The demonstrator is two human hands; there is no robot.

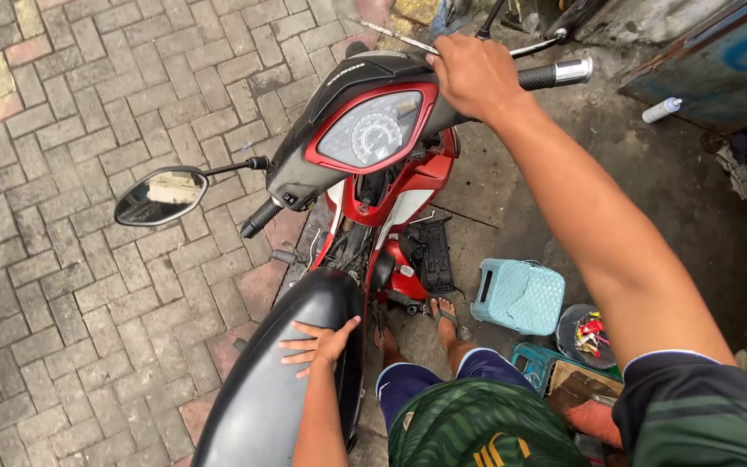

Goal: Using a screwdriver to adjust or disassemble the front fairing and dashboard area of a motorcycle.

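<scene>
Our right hand (475,76) is wrapped around the right handlebar (536,78) of the red scooter (373,173), fingers closed on the bar just inside the black grip; fingertips are hidden under the bar, chrome bar-end shows past the grip. Our left hand (322,343) lies flat on the black seat (283,372), fingers spread open, gripping nothing. The seat's rear is cut off by the bottom edge. The scooter stands on the brick paving (62,259), w/ the speedometer (372,130) tilted up at us and the left mirror (160,196) out over the bricks. Body panels are off below the dash; the parts inside are too dark to make out. Right of the scooter, on the concrete, sit a pale blue stool (519,296) and a small tray of bits (587,333), contents unclear. We see both feet in sandals beside the engine.
</scene>
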